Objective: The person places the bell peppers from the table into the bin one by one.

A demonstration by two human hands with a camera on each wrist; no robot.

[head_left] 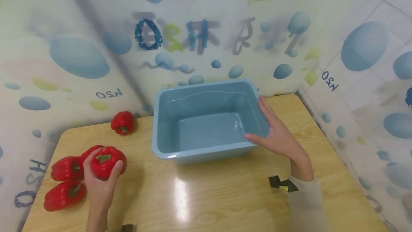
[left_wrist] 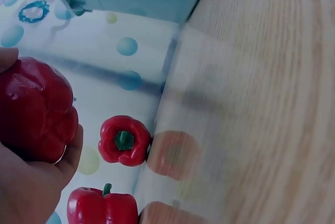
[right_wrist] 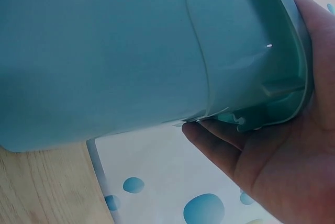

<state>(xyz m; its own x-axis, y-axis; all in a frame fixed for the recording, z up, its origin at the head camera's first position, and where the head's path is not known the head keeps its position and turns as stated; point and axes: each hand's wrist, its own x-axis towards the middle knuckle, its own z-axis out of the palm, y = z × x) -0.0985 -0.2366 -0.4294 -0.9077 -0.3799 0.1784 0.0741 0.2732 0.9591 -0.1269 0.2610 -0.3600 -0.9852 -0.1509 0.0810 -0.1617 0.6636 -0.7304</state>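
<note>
My left hand (head_left: 99,186) holds a red bell pepper (head_left: 108,163) between thumb and fingers, its green stem facing up. In the left wrist view this bell pepper (left_wrist: 36,111) appears raised above the table. At the back, a light blue plastic basin (head_left: 206,150) stands with nothing inside. My right hand (head_left: 280,137) grips the basin's right front corner, the thumb at the front rim and the fingers along the right side. From the right wrist view, the fingers (right_wrist: 220,148) reach against the basin's outer wall under the rim (right_wrist: 303,56).
Beside my left hand lie more red bell peppers, one at the left (head_left: 65,168), one nearer (head_left: 64,195) and one partly hidden behind the held one (head_left: 88,153). Another bell pepper (head_left: 123,122) sits near the table's back edge. Patterned sheeting (head_left: 193,56) rises behind the wooden table (head_left: 206,196).
</note>
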